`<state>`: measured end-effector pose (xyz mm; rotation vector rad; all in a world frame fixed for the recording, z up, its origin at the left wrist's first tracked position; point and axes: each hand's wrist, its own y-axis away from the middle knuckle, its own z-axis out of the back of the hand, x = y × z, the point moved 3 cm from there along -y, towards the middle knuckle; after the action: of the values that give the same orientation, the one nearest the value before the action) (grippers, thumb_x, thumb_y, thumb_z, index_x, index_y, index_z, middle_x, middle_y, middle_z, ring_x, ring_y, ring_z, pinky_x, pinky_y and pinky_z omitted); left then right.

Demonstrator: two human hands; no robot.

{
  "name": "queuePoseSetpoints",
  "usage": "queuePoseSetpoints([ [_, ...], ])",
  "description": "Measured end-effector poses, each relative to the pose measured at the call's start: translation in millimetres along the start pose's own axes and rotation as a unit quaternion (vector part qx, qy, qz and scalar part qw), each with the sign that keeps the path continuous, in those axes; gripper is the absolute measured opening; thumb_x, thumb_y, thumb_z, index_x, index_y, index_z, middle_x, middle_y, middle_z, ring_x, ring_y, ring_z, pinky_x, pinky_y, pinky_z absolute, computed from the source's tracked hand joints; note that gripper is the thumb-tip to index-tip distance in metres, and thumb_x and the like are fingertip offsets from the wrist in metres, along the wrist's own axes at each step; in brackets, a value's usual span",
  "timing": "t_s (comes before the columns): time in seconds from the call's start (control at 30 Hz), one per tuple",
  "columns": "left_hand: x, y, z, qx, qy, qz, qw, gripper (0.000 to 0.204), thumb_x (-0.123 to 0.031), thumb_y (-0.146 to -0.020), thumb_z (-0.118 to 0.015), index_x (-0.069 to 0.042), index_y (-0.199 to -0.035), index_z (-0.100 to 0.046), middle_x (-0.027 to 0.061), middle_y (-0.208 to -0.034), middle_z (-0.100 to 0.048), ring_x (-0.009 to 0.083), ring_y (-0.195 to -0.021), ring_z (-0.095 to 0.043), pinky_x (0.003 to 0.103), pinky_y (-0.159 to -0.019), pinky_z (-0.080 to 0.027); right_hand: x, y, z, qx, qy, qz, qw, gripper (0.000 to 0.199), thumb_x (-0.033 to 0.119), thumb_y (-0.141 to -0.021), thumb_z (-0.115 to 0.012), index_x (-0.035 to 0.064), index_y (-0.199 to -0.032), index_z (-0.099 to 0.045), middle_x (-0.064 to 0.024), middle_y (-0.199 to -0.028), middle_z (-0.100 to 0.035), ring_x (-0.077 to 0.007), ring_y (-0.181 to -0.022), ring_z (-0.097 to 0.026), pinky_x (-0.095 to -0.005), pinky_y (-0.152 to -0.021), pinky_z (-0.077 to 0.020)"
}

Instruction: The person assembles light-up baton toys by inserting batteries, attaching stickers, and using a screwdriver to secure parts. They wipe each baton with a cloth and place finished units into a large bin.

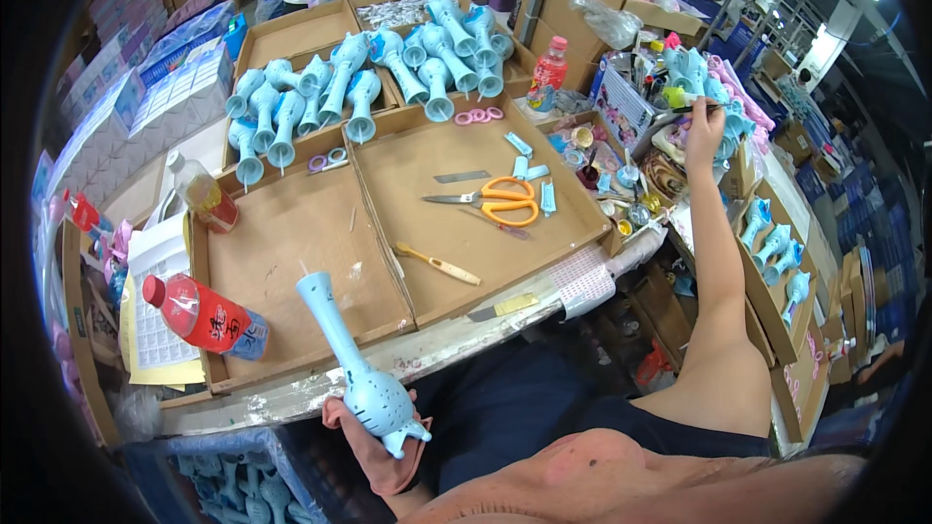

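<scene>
My left hand [374,446] grips the light-blue plastic toy [361,374] by its bulbous perforated body below the table edge, judged light, rigid, slightly slippery; my right hand [704,126] pinches a thin brush [691,109].

There is one view only, from the head of a seated person, looking down and forward over the lap onto the cardboard trays [291,233] of the workbench. It sits close: the near bench edge [388,359] runs just below mid-frame, straight lines bowing toward the dark rim.
</scene>
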<state>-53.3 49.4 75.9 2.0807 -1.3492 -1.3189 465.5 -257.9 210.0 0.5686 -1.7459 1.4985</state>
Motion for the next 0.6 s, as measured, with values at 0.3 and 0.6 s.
queuePoseSetpoints([
  [0.3,-1.0,-1.4,-4.8,-0.026,0.005,0.041,0.999,0.077,-0.083,-0.077,-0.034,-0.013,-0.102,-0.055,0.0124,-0.076,-0.063,0.0245,-0.052,-0.059,0.038,-0.045,-0.05,-42.6,-51.3,-24.5,0.01,0.338,0.094,0.936,0.03,0.026,-0.094,-0.056,-0.0036,-0.097,-0.057,-0.0192,-0.094,-0.061,-0.0346,-0.091,-0.058,-0.0419,-0.082,-0.044],
  [0.6,0.9,-1.6,-2.5,0.009,0.06,0.007,0.998,0.079,-0.084,-0.078,-0.034,-0.013,-0.106,-0.056,0.012,-0.081,-0.064,0.0271,-0.06,-0.062,0.042,-0.049,-0.052,21.4,48.0,-65.5,0.104,0.264,0.243,0.928,0.023,0.012,-0.089,-0.061,0.0018,-0.11,-0.058,-0.0105,-0.092,-0.052,-0.0194,-0.071,-0.05,-0.0318,-0.067,-0.0422],
])
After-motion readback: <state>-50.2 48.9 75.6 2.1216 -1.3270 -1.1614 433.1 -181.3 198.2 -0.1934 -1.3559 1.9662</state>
